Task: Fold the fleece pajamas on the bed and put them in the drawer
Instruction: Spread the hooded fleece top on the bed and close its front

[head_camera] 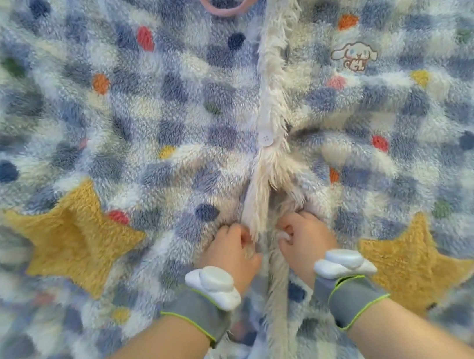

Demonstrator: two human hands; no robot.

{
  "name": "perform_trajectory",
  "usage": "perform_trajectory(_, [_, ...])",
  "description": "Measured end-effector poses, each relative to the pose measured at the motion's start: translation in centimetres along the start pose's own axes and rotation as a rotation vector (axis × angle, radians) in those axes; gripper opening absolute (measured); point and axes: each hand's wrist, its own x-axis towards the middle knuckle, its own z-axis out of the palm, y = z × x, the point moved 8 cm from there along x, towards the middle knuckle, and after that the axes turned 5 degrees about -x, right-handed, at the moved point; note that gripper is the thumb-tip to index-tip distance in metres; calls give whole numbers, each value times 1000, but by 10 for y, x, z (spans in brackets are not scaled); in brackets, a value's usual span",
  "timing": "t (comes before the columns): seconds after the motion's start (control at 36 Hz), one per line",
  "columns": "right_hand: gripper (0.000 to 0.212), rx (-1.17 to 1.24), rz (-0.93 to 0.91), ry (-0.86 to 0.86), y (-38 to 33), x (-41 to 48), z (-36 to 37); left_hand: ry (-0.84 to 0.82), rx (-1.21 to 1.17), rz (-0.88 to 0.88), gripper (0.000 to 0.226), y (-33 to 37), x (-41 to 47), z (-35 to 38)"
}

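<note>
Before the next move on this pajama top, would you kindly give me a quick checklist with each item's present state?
1. Pajama top lies spread, front up: ok.
2. Front closed at the white button: ok.
3. Left hand pinches the left front edge: ok.
4. Right hand grips the right front edge: ok.
5. Front closed where the hands work: cannot tell, the fingers hide it.
6. Fleece smooth: not ok, creases fan out to the right of the white button.

No words or numbers could be read. The pajama top (150,91) carried only a small stitched cartoon dog (354,55), up and right of the white button (266,138).
</note>
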Motion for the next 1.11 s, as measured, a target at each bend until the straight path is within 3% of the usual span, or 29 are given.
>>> perform_trajectory(0.08, [21,-92,-20,-7,-4,0,7,31,161,-15,32,-1,-1,4])
perform_trajectory(0.25, [15,-1,8,-20,3,-7,16,129,243,58,25,-8,-6,8])
perform_trajectory(0.42, [10,235,18,-225,-4,-39,30,144,-20,-101,21,-39,-22,-4])
perform_trajectory(0.5, [25,511,44,-280,-12,-49,34,144,-250,-72,12,-40,-37,-14])
perform_trajectory(0.58, [20,752,100,-257,-25,-56,32,116,-518,-33,24,-30,-56,-22])
perform_trajectory(0.64, [6,769,107,-202,-31,-58,29,136,-688,-46,26,-30,-67,-27])
perform_trajectory(0.67, [11,753,106,-176,-33,-59,30,151,-739,-55,28,-31,-71,-29])
perform_trajectory(0.92, [11,818,50,-21,-43,-77,17,316,-641,-6,24,-34,-75,-42])
perform_trajectory(1.03, [8,901,69,-41,-41,-85,14,163,-680,37,20,-21,-82,-29])
perform_trajectory(1.11, [10,969,83,-42,-39,-89,12,150,-691,79,13,-15,-89,-32])
